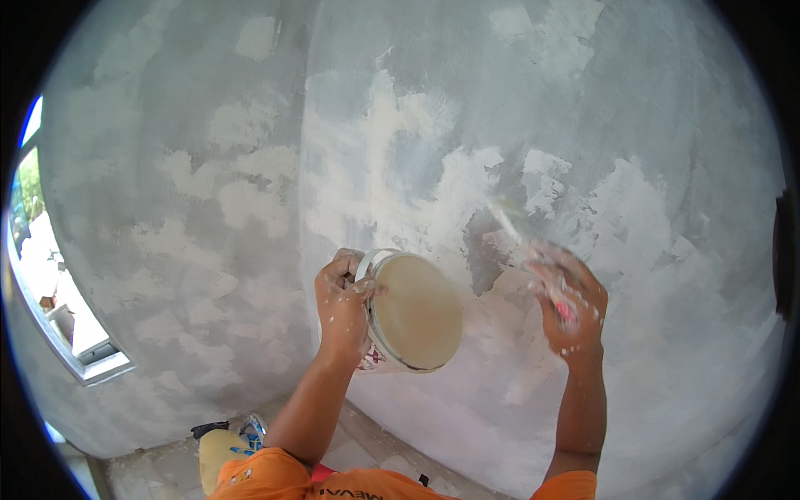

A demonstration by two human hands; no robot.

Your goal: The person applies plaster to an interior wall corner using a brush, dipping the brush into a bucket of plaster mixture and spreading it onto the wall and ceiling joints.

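My left hand (339, 304) is closed on the near left rim of a round white bucket (383, 358), its fingers hooked over the edge. The bucket is tilted, and its round opening shows a smooth beige surface; whether that is liquid or the inside wall I cannot tell. My right hand (571, 296), spotted with white, is closed round a paintbrush (508, 221) with a reddish handle end. The brush is blurred, its head pointing up and left in front of the wall (492, 250); contact with the wall cannot be made out.
Grey walls with pale, uneven patches meet in a corner left of the bucket. A window (62, 275) opens in the left wall, with bright daylight outside. On the tiled floor (158, 467) at lower left stands a cream-coloured container (215, 454), beside a dark object (208, 428).
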